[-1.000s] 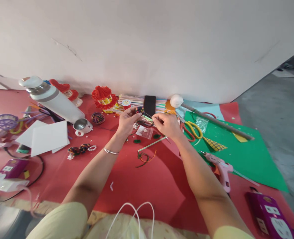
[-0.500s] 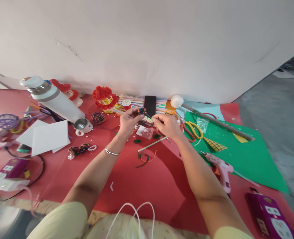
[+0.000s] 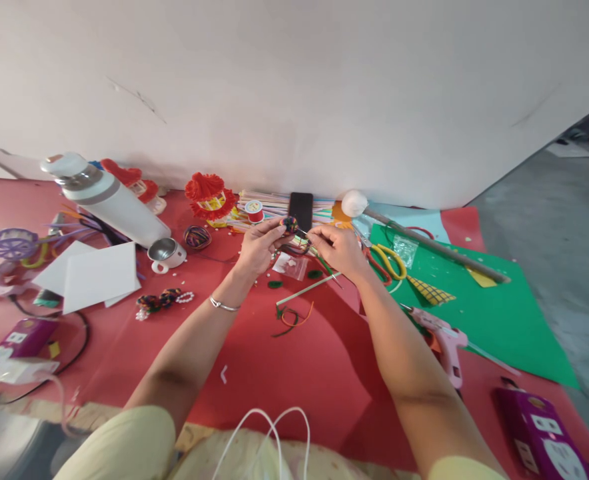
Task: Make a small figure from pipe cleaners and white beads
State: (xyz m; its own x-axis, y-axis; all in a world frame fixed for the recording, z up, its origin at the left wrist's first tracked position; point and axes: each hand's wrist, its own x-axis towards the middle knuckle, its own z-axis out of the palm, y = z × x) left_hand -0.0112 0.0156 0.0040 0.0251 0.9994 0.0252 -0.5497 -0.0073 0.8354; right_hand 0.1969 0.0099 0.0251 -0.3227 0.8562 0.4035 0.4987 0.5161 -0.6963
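In my left hand (image 3: 259,245), a small piece of multicoloured yarn work (image 3: 289,225) is pinched between thumb and fingers. Close to its right side, the closed fingers of my right hand (image 3: 338,250) grip a thin needle-like tool (image 3: 302,233) that reaches to the yarn. Its exact kind is too small to tell. A ball of multicoloured yarn (image 3: 197,237) lies left of my hands, with a dark strand running toward them. Nearer me, a finished-looking yarn piece with white beads (image 3: 162,301) rests on the red table cover (image 3: 274,373).
Behind my hands are a black phone (image 3: 301,210), a red thread spool (image 3: 254,211) and straws. To the right lie scissors (image 3: 392,260), a pink glue gun (image 3: 442,337) and a power strip (image 3: 544,427). A white bottle (image 3: 114,203) and metal cup (image 3: 166,253) stand left.
The yarn piece has turned slightly in my left fingers and shows more of itself. My right hand has shifted a little to the right.
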